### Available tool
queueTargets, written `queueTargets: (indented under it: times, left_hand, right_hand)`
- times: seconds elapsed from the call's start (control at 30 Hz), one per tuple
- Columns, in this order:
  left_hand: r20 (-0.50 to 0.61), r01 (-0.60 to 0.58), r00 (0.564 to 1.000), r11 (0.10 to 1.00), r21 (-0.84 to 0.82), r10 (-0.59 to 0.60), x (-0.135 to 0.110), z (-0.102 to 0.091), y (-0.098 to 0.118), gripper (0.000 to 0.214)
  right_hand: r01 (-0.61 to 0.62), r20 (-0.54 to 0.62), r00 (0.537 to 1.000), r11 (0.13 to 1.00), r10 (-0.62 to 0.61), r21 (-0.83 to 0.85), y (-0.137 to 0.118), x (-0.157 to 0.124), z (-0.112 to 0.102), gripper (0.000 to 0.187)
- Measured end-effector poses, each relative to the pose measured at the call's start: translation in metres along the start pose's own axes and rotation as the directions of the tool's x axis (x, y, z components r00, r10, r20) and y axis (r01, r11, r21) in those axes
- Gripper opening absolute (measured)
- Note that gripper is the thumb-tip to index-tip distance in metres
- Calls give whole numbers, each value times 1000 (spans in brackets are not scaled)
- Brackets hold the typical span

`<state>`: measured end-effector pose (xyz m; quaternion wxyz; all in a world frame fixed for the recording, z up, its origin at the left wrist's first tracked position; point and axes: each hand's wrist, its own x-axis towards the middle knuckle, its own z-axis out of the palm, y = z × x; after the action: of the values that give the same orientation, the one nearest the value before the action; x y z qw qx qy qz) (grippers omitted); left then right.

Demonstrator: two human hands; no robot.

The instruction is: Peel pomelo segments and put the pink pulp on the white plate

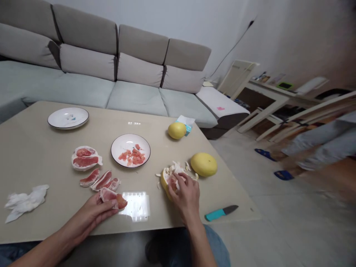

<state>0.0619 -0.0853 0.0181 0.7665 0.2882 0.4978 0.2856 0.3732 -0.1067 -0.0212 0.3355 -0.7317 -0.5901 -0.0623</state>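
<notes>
My left hand [93,213] is closed around a pink pomelo segment [112,197] near the table's front edge. My right hand [187,194] rests on a partly peeled pomelo [168,178], fingers curled into its pink flesh and white pith. Several more peeled segments [101,181] lie just beyond my left hand. A larger chunk with pith [85,157] sits behind them. A white plate [130,142] holds small pink pieces of fruit.
A beige table [33,148] carries an empty plate [68,118], a crumpled tissue [25,202], two yellow peel or fruit pieces [204,164] [177,130], and a teal-handled knife [221,213] at its front right corner. A grey sofa [111,70] stands behind. Another person's legs [319,148] show at right.
</notes>
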Motion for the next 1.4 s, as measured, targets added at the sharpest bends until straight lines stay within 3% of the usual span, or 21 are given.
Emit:
queueTargets:
  times: [0.07,0.17,0.2,0.27,0.33,0.4,0.53,0.77,1.07,1.4]
  left_hand:
    - [16,-4,1000,1000,-22,4,0,0,-1,38]
    - [25,-21,999,999,-32,21,-2,1,-1,41]
    - [21,-28,999,999,-40,29,-2,1,-1,45]
    - [9,-59,998,996,-68,60,-2,2,-1,55]
    - [3,-96,995,991,-90,97,0,3,-1,65]
    - [0,-131,991,987,-92,132,2,4,-1,69]
    - [-2,-145,989,986,-86,146,5,11,-3,63]
    - [53,-148,987,986,-81,153,-1,20,-6,27]
    - [78,-181,979,978,-108,190,-11,13,-13,33]
    - [26,-232,972,973,9,232,-5,5,-13,28]
  right_hand:
    - [18,-20,1000,1000,-18,-14,-12,5,1,31]
    - [45,117,990,955,-82,292,-48,9,2,26]
    - [-8,243,964,906,-106,424,-63,8,3,25]
    - [-181,482,860,786,-166,592,-90,2,6,28]
    - [-301,570,797,689,-198,659,-108,-7,13,28]
    - [-377,604,774,629,-190,680,-116,-15,20,29]
    - [-518,679,720,541,-143,663,-113,-27,29,33]
    - [-630,713,689,382,-126,676,-109,-30,20,27]
    - [-745,764,607,179,-218,643,-112,-35,21,29]
    - [-801,794,543,116,-275,588,-109,-37,29,28]
